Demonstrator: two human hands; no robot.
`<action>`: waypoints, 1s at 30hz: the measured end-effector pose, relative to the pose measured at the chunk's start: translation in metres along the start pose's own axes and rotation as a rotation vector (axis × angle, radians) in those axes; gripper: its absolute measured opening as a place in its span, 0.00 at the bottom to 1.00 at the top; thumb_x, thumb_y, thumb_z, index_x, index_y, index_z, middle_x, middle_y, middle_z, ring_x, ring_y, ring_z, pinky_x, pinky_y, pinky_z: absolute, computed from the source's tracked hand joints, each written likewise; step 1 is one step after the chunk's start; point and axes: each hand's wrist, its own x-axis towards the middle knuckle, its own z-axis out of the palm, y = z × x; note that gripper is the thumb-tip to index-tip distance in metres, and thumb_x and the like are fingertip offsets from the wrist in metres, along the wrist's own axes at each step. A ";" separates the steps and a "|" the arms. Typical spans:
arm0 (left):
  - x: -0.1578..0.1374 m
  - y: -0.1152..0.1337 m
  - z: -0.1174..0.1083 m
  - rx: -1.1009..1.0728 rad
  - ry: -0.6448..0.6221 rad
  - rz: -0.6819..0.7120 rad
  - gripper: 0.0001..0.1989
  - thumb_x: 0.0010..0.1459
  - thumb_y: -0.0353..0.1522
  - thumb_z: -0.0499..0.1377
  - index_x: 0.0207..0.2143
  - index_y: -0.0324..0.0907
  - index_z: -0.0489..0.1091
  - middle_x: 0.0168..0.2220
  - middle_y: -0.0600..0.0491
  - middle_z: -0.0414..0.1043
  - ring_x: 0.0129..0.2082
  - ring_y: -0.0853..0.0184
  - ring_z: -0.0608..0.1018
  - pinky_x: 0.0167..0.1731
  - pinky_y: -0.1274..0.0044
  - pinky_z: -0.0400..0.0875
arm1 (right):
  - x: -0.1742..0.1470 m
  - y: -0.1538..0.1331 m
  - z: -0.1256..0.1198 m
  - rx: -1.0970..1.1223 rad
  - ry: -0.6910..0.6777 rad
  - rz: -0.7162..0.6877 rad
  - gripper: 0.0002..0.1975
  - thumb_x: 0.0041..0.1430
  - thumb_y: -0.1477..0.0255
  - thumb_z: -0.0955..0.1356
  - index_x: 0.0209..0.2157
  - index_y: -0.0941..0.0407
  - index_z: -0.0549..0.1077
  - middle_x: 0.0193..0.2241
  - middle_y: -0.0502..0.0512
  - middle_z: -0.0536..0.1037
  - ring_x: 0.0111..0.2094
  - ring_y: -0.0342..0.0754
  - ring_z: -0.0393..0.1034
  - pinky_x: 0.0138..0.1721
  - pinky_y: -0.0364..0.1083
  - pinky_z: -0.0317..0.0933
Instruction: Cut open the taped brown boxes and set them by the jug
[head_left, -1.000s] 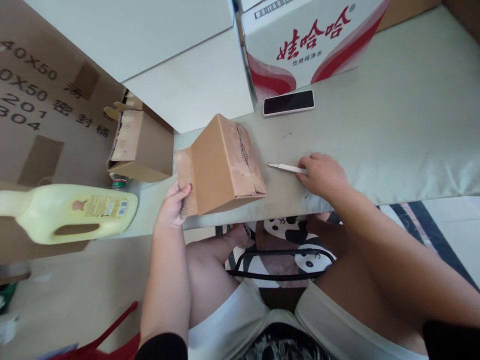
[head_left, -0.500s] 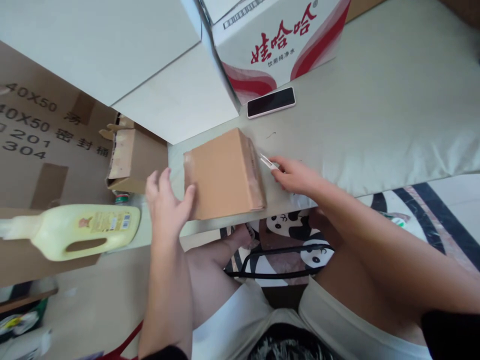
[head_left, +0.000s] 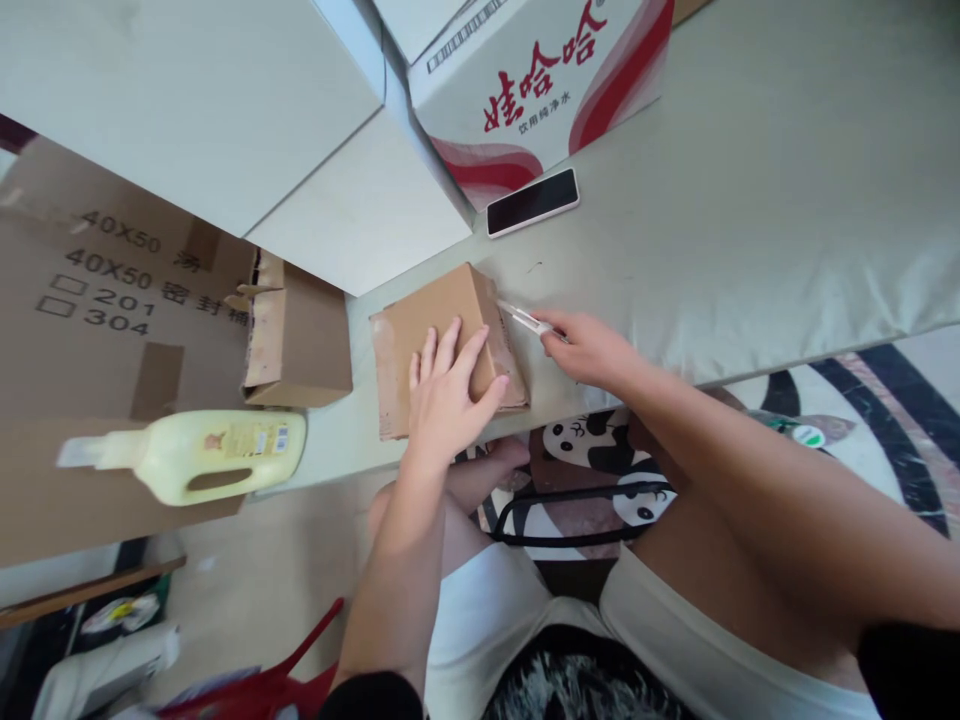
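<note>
A small brown cardboard box (head_left: 442, 300) with clear tape over its ends sits on the pale covered surface. My left hand (head_left: 448, 392) lies on its top, palm down, fingers spread. In my right hand (head_left: 589, 345) is a white utility knife (head_left: 527, 320), held just right of the box. Its thin blade points left at the taped right side of the box, near the far corner; whether the tip touches the tape I cannot tell.
Behind the box lies a phone (head_left: 532, 202), in front of a white and red carton (head_left: 540, 110). To the left are an opened cardboard box (head_left: 311, 340), a yellow bottle (head_left: 217, 455) on its side and a large printed carton (head_left: 97, 300). White cabinet panels (head_left: 360, 200) rise behind.
My left hand has moved right from the box's left edge onto its top. The knife's blade has come closer to the box's right side. The camera view has shifted slightly.
</note>
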 end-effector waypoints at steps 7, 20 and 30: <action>0.001 0.003 0.003 -0.023 0.031 -0.021 0.32 0.64 0.44 0.59 0.69 0.55 0.64 0.76 0.52 0.52 0.77 0.44 0.51 0.72 0.46 0.47 | 0.002 0.006 0.000 -0.030 -0.018 -0.009 0.24 0.67 0.73 0.59 0.56 0.49 0.80 0.46 0.56 0.85 0.44 0.56 0.79 0.43 0.50 0.69; 0.003 0.007 0.004 -0.056 0.045 -0.047 0.32 0.61 0.42 0.61 0.68 0.57 0.66 0.76 0.56 0.54 0.77 0.45 0.52 0.73 0.47 0.47 | -0.011 -0.005 0.005 -0.196 -0.123 -0.041 0.25 0.66 0.73 0.61 0.58 0.46 0.79 0.45 0.56 0.86 0.43 0.58 0.80 0.40 0.50 0.68; 0.015 -0.002 0.001 -0.063 0.041 -0.042 0.31 0.62 0.43 0.60 0.68 0.57 0.66 0.75 0.56 0.55 0.77 0.46 0.53 0.73 0.49 0.49 | -0.028 -0.003 -0.017 -0.167 -0.180 -0.057 0.24 0.64 0.71 0.62 0.54 0.45 0.82 0.36 0.52 0.87 0.34 0.53 0.78 0.34 0.48 0.66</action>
